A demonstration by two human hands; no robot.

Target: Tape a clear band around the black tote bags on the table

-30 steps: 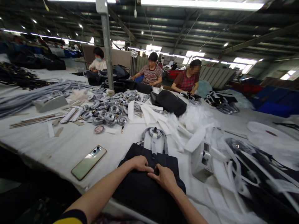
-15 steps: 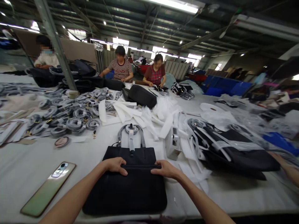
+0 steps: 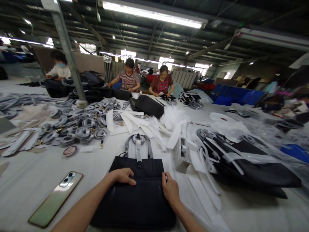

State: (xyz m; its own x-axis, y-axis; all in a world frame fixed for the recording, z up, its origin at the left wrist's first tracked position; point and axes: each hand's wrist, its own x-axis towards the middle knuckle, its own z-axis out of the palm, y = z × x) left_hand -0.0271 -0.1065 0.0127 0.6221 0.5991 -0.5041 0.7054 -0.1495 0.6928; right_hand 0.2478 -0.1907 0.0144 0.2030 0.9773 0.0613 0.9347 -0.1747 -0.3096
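A black handbag (image 3: 135,203) lies flat on the white-covered table before me, its wrapped handles (image 3: 151,148) pointing away. Across its upper part runs a seam or zip line. My left hand (image 3: 124,176) is closed over this line at the left, thumb lying on the black fabric. At the right end of the same line, my right hand (image 3: 170,188) pinches the bag's side edge; a small dark, glinting bit shows between its fingers, too small to name. A strap end wrapped in clear film (image 3: 138,149) lies between the handles.
A phone (image 3: 56,198) lies at the left. Beyond it spread several coiled, wrapped straps (image 3: 83,133). Right of the bag stand a tape dispenser (image 3: 181,156), white foam strips (image 3: 201,187) and a pile of black bags (image 3: 256,161). Several people work across the table; a metal post (image 3: 70,54) rises at left.
My right hand has slid outward from the bag's upper face to its right edge and now pinches there. My left hand stays on the line. The view has tilted up slightly.
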